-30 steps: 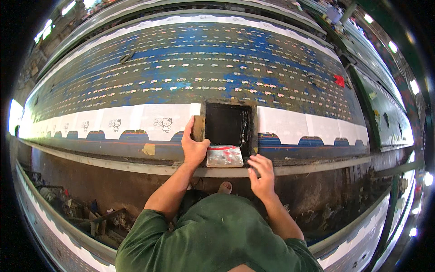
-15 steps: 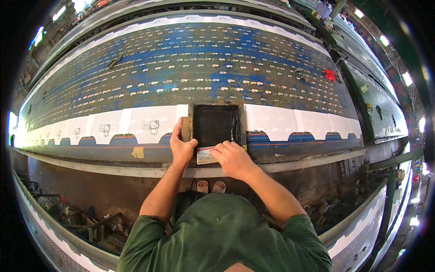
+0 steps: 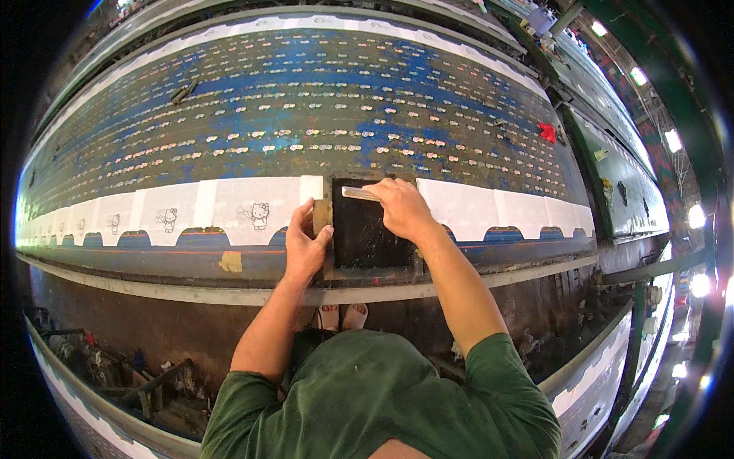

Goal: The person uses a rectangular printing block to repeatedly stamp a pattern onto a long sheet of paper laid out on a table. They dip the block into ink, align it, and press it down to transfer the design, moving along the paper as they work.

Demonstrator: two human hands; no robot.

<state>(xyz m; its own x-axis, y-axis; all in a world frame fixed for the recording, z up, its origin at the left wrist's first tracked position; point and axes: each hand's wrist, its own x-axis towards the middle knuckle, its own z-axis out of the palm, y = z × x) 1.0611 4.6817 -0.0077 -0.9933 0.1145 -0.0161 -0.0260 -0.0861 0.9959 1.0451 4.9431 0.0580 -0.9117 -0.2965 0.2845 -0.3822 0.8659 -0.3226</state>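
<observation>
A square printing screen (image 3: 370, 244) with a black middle and stained frame (image 3: 323, 219) lies on the near strip of the long table, between white cut pieces (image 3: 200, 222), several of which bear line drawings of a cartoon cat. My left hand (image 3: 304, 241) is closed round the frame's left side, thumb on top. My right hand (image 3: 405, 206) grips a silvery squeegee blade (image 3: 357, 193), held tilted at the far part of the screen's black area.
The speckled blue-grey tabletop (image 3: 290, 92) carries rows of small stickers, small dark objects (image 3: 183, 90) and a red scrap (image 3: 546, 132). A metal rail (image 3: 199, 288) runs along its near edge. A green table (image 3: 621, 183) stands at right; other long tables surround me, one behind me.
My right hand went from open beside the screen to gripping the blade at the near end, then moved away from me to the far end. My left hand stays on the frame.
</observation>
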